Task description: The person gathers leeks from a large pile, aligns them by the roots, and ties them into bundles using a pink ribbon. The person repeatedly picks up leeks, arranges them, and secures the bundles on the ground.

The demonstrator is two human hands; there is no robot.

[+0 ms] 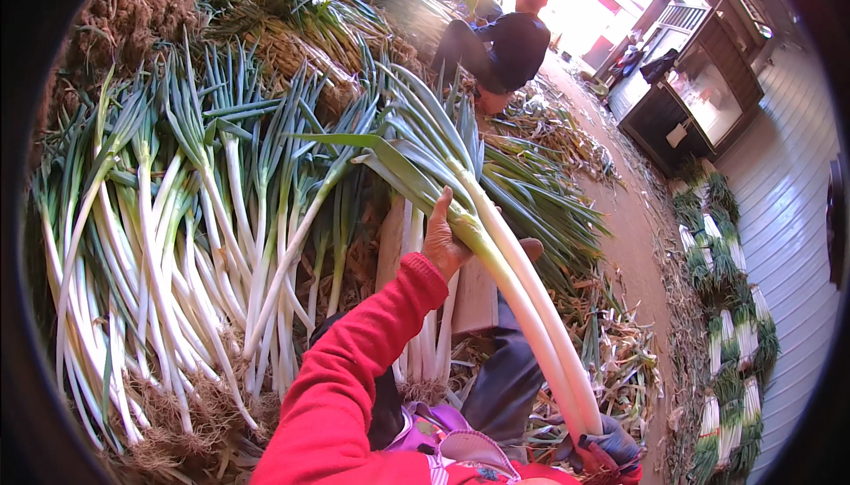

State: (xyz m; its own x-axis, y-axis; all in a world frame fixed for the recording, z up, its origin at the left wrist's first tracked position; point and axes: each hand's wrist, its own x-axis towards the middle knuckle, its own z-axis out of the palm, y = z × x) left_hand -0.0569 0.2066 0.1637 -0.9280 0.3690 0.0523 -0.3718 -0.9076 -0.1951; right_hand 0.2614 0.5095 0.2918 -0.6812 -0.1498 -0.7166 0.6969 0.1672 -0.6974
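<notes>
My left hand (pixel 446 236), its red knitted sleeve pushed forward, is closed around the upper stalks of two large green onions (pixel 524 279) near where the white turns green. At their root end, low on the right, my right hand (pixel 601 448) wears a dark glove and grips the white bases; its fingers are partly hidden. The long green leaves fan out up and to the left. Below my left hand, more green onions (pixel 431 345) stand between my legs beside a wooden block (pixel 475 296). To the left lies a wide row of green onions with roots (pixel 159 272).
A person in dark clothes (pixel 514 47) sits low among the piles ahead. Cut leaves (pixel 611 365) litter the ground at the right. Tied bundles (pixel 727 326) line the metal wall (pixel 790 206). A dark wooden cabinet (pixel 690 100) stands at the upper right.
</notes>
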